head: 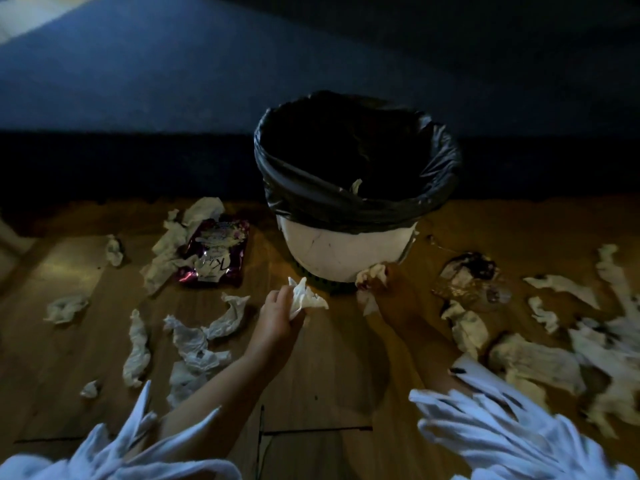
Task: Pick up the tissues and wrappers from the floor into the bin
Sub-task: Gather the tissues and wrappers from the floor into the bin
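White sleeves (pixel 485 420) nearest. Crumpled tissue (pixel 306 298) pinched by left hand (pixel 277 318); second tissue (pixel 372 274) gripped by right hand (pixel 394 292). Judged light, soft, easily torn; best taken at bunched middle.

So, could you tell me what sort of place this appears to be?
Probably a dim indoor room, perhaps in a home: a wood-look floor, a white bin with a black liner by a dark wall, and tissues and a purple wrapper strewn around.
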Available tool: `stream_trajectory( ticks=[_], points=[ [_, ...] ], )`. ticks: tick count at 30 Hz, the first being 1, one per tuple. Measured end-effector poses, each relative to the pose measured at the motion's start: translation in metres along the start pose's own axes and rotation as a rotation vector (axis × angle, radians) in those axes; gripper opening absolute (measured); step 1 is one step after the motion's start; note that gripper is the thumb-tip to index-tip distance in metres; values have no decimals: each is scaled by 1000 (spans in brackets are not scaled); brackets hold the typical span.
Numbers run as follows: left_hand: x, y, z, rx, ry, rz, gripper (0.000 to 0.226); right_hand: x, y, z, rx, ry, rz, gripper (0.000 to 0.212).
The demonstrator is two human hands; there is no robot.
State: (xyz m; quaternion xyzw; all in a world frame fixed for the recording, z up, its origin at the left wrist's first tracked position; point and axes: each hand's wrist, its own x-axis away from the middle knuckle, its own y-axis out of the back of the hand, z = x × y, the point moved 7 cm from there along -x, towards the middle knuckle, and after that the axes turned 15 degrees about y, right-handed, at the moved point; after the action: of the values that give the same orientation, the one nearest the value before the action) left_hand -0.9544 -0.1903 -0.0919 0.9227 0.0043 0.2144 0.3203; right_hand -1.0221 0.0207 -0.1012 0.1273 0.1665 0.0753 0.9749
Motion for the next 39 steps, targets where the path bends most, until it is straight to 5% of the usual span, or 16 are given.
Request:
stream_trajectory(
  ticks=[1,4,7,14,19,23,26,29,33,37,39],
  points=[
    [6,2,-5,22,-6,27,51,12,-4,4,93,-144,88,11],
    [24,14,-32,-12,-66,23,49,43,12,28,379,-416,-86,46],
    [39,26,-55,109,-29,74,44,41,19,77,466,-260,-69,55],
    [48,66,-137,366,-160,173,19,-31,57,198,88,12,-292,2],
    [16,100,-205,456,-141,7,11,-105,77,208,-14,-18,-407,19],
    [-24,107,-232,442,-13,-62,31,-145,77,174,-151,-175,-460,17],
    [-40,104,-233,466,151,6,45,-153,68,154,-222,-307,-436,15],
    [-37,100,-243,443,104,155,45,-148,58,148,-224,-376,-371,22],
    [-27,110,-235,420,89,167,44,-138,56,162,-92,-325,-333,34],
    [4,114,-208,560,63,287,10,-111,37,191,-47,-165,-404,17],
    [21,122,-184,542,1,250,9,-88,13,205,-60,-79,-394,15]
  ],
)
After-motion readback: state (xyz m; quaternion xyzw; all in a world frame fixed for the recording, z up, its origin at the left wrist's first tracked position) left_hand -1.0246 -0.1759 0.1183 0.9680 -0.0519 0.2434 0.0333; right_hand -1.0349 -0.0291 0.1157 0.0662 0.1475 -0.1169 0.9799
